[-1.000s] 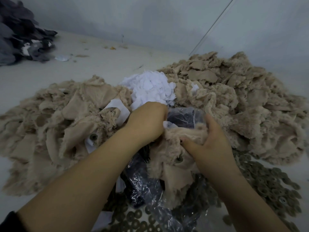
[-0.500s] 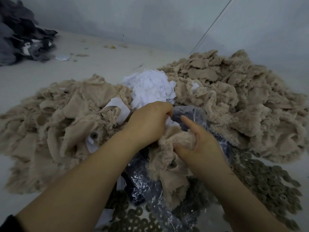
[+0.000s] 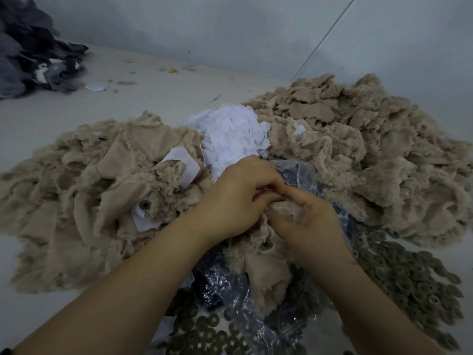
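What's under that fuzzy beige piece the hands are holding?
A crumpled clear plastic bag of dark bits. The left hand and right hand grip the beige piece, which hides the bag's middle.

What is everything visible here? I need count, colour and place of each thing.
fabric piece: one, beige, in both hands
left fabric pile: one, beige, left
right fabric pile: one, beige, right
white scraps: many, white, between the piles
plastic bag: one, clear, under fabric piece
round discs: many, olive-grey, front right
dark cloth heap: one, grey-black, far left
table: one, pale grey, underneath
left hand: one, pinches fabric piece
right hand: one, grips fabric piece
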### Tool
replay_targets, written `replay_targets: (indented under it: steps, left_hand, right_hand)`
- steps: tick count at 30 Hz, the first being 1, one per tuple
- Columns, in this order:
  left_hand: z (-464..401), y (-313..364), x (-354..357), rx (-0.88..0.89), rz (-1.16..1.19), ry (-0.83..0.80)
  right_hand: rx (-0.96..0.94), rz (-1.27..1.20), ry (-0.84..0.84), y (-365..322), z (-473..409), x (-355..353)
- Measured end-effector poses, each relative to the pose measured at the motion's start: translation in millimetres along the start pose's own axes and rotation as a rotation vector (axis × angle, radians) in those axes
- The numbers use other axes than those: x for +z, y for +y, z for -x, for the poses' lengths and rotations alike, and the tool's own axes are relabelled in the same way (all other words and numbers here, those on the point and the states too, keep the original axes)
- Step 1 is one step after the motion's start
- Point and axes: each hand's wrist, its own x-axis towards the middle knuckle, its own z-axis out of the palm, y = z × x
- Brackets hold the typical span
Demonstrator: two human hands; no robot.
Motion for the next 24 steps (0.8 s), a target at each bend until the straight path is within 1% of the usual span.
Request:
replay_targets:
  steps: [3,5,7,9,11,13,16,19,22,24]
  left_hand:
    - [2,2,-1,-0.106,0.14,0.01]
    - [3,5,-2,-0.126,0.178,-0.008]
    - [3,3,-4,-0.117,0.18,-0.056]
    - [2,-3,-8,-0.129,0.158,-0.141]
    - [2,-12,-9,-0.195,0.066,-0.191]
    - [2,-20,-9,-0.251,-0.074,-0.201]
    - [-1,-31,-7,-0.271,-0.268,-0.231]
    - [-2,-37,-8,-0.317,-0.472,-0.312]
    - [-4,-38,-8,-0.374,-0.522,-0.357]
    - [-4,-37,-6,-0.422,-0.48,-0.321]
  right_hand:
    - [0.002,-0.074,0.044,2,1,-1]
    - [0.022,-0.094,0.069,3,1,0]
    - [0.057,-0.085,0.087,5,1,1]
    - [0.077,-0.058,0.11,8,0,1]
    - [0.091,-0.053,0.122,8,0,0]
    - [0.098,-0.059,0.11,6,0,-1]
    - [0.096,-0.077,0.081,0,0,-5]
    - [0.112,-0.114,0.042,-10,2,-12]
    - [0.117,-0.144,0.006,-19,3,-18]
    - [0.118,-0.15,-0.007,-21,3,-21]
